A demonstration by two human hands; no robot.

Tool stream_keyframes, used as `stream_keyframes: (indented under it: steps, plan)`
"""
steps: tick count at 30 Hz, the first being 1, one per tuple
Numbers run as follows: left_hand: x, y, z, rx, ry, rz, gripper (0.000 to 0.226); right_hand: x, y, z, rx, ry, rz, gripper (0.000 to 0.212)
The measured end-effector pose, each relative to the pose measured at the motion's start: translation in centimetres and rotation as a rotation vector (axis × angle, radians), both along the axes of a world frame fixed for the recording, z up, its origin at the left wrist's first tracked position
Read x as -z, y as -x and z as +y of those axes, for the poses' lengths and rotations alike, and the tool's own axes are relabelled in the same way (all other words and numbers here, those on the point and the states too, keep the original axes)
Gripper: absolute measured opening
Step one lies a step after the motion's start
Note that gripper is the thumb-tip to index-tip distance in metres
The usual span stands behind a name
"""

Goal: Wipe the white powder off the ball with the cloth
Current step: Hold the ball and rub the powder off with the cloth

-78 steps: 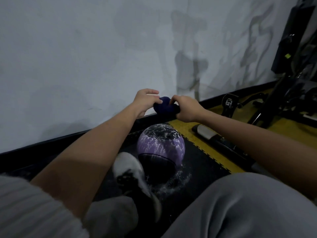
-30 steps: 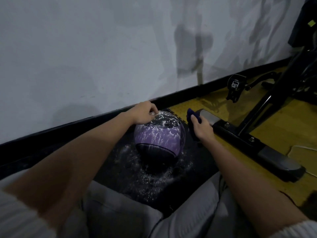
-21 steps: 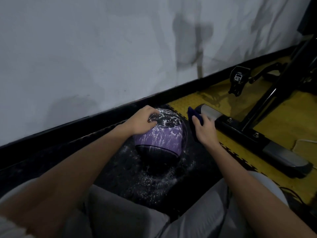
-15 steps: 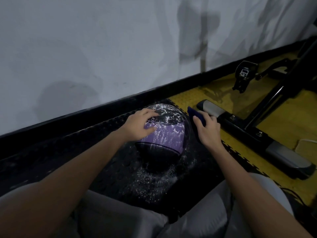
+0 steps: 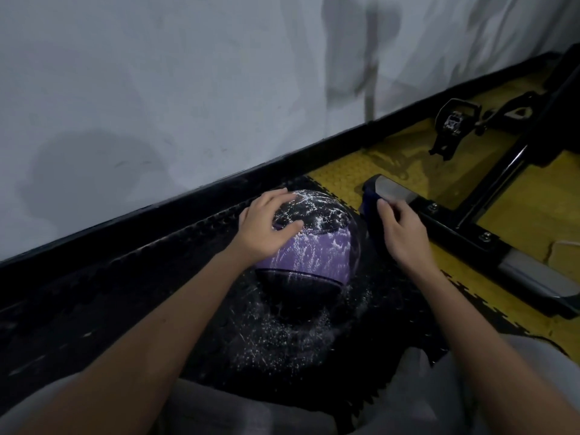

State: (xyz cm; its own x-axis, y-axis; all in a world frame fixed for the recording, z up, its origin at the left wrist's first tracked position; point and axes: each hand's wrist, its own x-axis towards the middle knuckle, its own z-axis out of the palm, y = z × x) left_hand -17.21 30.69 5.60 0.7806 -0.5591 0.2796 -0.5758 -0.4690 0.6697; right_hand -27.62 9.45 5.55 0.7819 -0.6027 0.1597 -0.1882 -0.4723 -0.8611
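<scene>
White powder [image 5: 282, 337] is all over the black mat [image 5: 125, 277], bottom centre. Just past it the ball [image 5: 314, 255] sits mid-frame. The left hand [image 5: 266, 230] lies spread flat on top, probably so it can't roll. The right hand [image 5: 405, 237] grips the cloth [image 5: 368, 205] at the ball's right side, looks ready to wipe. There's 1 bike frame [image 5: 470, 233] beyond, upper right.

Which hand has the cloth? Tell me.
The right hand has it, holding the dark blue cloth against the side of the ball. The left hand rests bare on the ball's powdered top.
</scene>
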Motion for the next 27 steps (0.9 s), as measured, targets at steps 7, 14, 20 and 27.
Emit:
stream_keyframes:
  steps: [7,14,20,27]
  plan:
    - [1.1,0.4,0.0,-0.008,0.038,-0.083,0.066,2.3,1.5,0.1,-0.095,-0.029,0.026,0.019]
    - [1.1,1.0,-1.2,0.099,-0.075,-0.273,0.065,0.6,1.9,0.8,-0.073,0.026,-0.068,0.001]
    - [0.5,0.8,0.0,0.022,-0.018,-0.228,0.071,-3.7,0.7,1.5,-0.078,0.084,-0.075,0.006]
    - [0.0,0.3,0.8,-0.013,-0.091,-0.250,0.071,-2.3,0.1,2.7,-0.114,0.051,-0.003,0.018]
